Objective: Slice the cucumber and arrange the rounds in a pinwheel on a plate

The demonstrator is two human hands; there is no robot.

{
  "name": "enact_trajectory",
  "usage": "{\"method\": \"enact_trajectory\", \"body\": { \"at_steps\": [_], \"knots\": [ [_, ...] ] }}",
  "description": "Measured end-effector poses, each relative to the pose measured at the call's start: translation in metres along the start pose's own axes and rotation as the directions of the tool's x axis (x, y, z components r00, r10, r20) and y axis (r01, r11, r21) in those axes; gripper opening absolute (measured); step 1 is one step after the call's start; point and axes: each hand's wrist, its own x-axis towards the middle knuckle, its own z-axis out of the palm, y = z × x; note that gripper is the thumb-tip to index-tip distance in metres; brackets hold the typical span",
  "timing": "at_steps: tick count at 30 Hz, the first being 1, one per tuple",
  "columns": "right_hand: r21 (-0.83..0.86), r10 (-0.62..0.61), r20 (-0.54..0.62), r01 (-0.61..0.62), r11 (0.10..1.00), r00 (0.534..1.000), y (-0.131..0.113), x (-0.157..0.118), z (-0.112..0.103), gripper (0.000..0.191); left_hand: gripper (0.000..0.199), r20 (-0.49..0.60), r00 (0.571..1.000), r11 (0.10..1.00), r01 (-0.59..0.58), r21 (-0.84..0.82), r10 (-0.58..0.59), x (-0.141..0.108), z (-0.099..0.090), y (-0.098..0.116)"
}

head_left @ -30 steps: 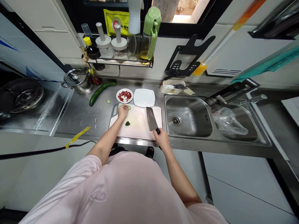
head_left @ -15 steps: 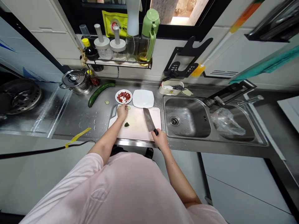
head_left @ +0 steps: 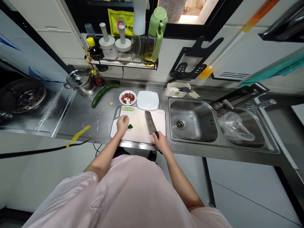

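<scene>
My right hand [head_left: 162,142] grips the black handle of a cleaver [head_left: 149,121], its wide blade lying over the right part of the white cutting board [head_left: 140,136]. My left hand [head_left: 123,124] is over the board's left side, fingers curled in; whether anything is inside them is hidden. Just right of it lies a small dark green cucumber piece [head_left: 130,126]. A row of several thin cucumber slices [head_left: 128,109] runs along the board's far left edge. Behind the board are a plate of chopped red pieces [head_left: 127,98] and a white square plate [head_left: 147,100].
A whole cucumber [head_left: 102,94] and a loose slice [head_left: 110,103] lie on the steel counter, near a lidded pot [head_left: 80,83]. A double sink [head_left: 193,139] is at the right, with a plastic bag [head_left: 236,126]. Overhead, a rack [head_left: 123,63] holds bottles and jars.
My left hand has drawn back from the board's far edge toward me, uncovering the row of cucumber slices. My right hand still holds the cleaver in nearly the same place.
</scene>
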Motion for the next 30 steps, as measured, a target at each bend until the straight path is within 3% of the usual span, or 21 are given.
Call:
{"method": "enact_trajectory", "body": {
  "at_steps": [9, 21, 30],
  "knots": [
    [-0.007, -0.011, 0.02, 0.011, 1.0, 1.0, -0.008, -0.002, 0.001, 0.038, 0.017, 0.055, 0.995, 0.997, -0.078, -0.011, 0.078, -0.036, -0.011, -0.007],
    [-0.071, -0.027, 0.028, 0.029, 0.997, 0.999, -0.019, -0.007, 0.004, 0.035, 0.021, 0.105, 0.989, 0.99, -0.091, -0.11, 0.102, -0.043, -0.016, -0.008],
    [-0.029, -0.064, 0.09, 0.067, 0.997, 0.994, -0.035, -0.012, 0.007, 0.029, 0.02, 0.137, 0.977, 0.982, -0.148, -0.114, 0.163, -0.047, -0.013, -0.01]
  ]
}}
